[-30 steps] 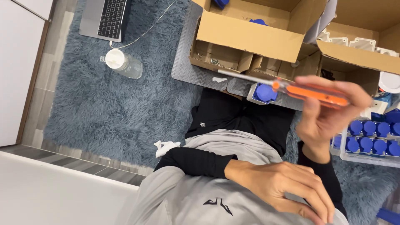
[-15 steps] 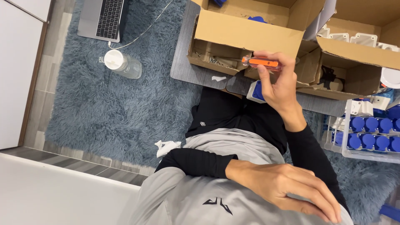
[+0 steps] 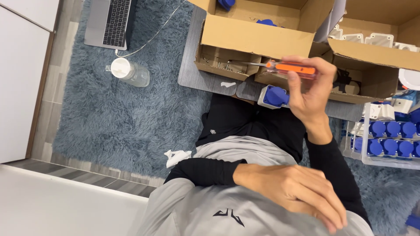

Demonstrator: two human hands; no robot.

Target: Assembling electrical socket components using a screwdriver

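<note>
My right hand (image 3: 308,94) is raised in front of the cardboard boxes and grips an orange-handled screwdriver (image 3: 292,68). Its metal shaft points left over a small open cardboard box (image 3: 221,61) that holds small metal parts. Just below the hand, a grey socket with a blue cap (image 3: 272,96) lies at the edge of the grey mat (image 3: 194,72). My left hand (image 3: 293,192) rests flat on my grey shorts and holds nothing.
Large open cardboard boxes (image 3: 258,37) stand beyond the mat, and another (image 3: 376,57) holds white parts. A clear tray of blue-capped pieces (image 3: 389,140) sits at the right. A laptop (image 3: 109,22), a clear bottle (image 3: 129,73) and a crumpled tissue (image 3: 177,156) lie on the blue shag rug.
My right hand has carried the screwdriver up and to the left, from near the tray to the small open box. My left hand has stayed on my thigh.
</note>
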